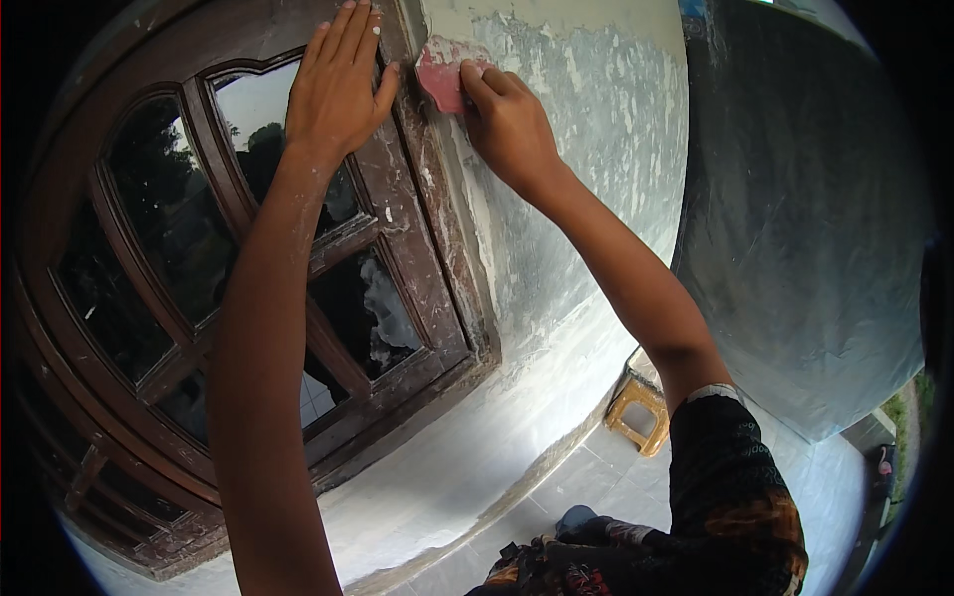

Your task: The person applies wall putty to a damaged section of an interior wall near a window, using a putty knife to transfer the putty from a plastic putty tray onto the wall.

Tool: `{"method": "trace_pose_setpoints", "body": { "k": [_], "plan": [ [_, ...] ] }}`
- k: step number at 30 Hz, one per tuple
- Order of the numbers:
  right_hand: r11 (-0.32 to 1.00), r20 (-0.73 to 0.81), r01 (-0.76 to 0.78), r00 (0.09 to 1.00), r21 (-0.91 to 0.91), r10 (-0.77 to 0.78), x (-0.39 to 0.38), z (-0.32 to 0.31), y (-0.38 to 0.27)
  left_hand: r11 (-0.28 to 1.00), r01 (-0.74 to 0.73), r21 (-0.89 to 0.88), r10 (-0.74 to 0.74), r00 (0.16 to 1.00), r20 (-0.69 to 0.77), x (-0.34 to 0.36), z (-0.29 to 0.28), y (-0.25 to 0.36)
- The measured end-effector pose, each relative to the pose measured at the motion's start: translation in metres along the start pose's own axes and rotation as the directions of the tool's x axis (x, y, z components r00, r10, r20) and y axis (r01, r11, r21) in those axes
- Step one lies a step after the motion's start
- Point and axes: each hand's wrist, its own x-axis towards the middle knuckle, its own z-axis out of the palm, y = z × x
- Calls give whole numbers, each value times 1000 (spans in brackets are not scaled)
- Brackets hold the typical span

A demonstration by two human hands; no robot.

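A pink, flat putty spreader (440,77) is pinched in the fingers of my right hand (512,129). White paste smears its upper part, and it lies against the wall strip right beside the window frame. Flat on the brown wooden window frame (405,263) rests my left hand (336,99), its fingers stretched upward and holding nothing. White specks dot its fingertips. Dark glass panes (164,189) reflect trees and sky. To the right of the frame, the wall (606,149) has patchy grey and white coating.
A yellow-brown stool (638,417) stands on the tiled floor (556,487) by the wall's foot. Off to the right hangs a large dark sheet (805,219). The window sill edge (417,412) juts out below the frame.
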Motion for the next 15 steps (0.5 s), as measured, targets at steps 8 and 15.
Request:
{"method": "trace_pose_setpoints", "body": {
  "k": [8, 15],
  "plan": [
    [995, -112, 17, 994, 99, -6, 30, -23, -3, 1000, 14, -13, -14, 1000, 3, -2, -2, 3],
    [997, 1, 74, 997, 10, -74, 7, -4, -4, 989, -105, 105, 121, 981, -153, -4, 14, -6]
  ]
}}
